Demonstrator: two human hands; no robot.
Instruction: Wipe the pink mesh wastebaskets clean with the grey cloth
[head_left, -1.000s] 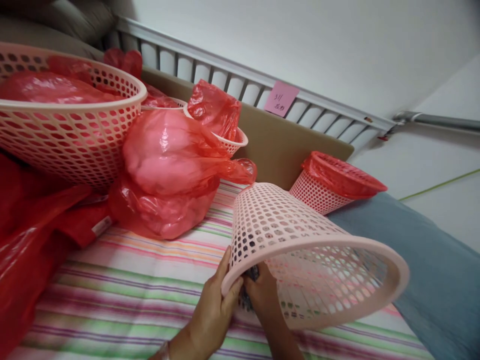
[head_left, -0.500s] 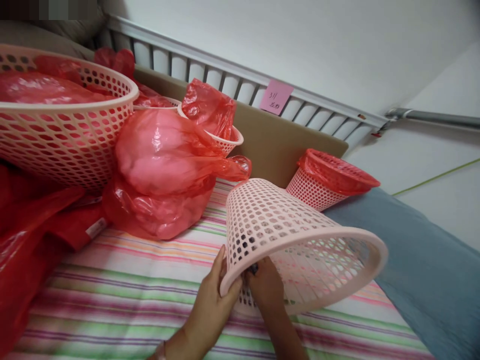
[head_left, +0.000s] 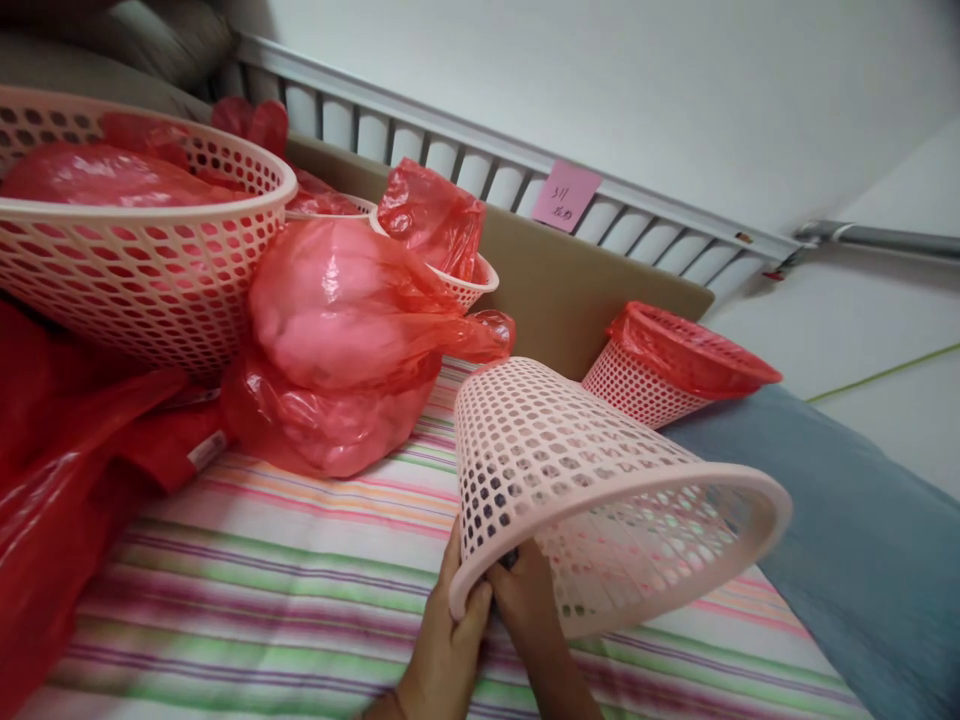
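Observation:
A pale pink perforated plastic wastebasket (head_left: 570, 440) lies tipped on its side, its wide mouth facing me. My left hand (head_left: 450, 630) grips the near left part of its rim, thumb in front and fingers along the outer wall. Just inside the mouth is my right hand (head_left: 529, 590), close to my left thumb. Its fingers look curled near the wall, with something small and dark at them; the rim partly hides this, and I cannot make it out. Left of the wastebasket sits a knotted red plastic bag (head_left: 337, 340) with pink contents.
A large pink basket (head_left: 135, 250) holding red bags stands at left, above loose red plastic (head_left: 45, 500). A smaller basket (head_left: 469, 285) and a red-lined wastebasket (head_left: 645, 385) stand behind. Striped cloth (head_left: 300, 590) lies below, blue cloth (head_left: 847, 520) at right, and a white railing (head_left: 442, 155) runs behind.
The whole scene has shifted slightly right in view. My right hand has drawn a little lower and closer to the rim; my left hand keeps its grip there.

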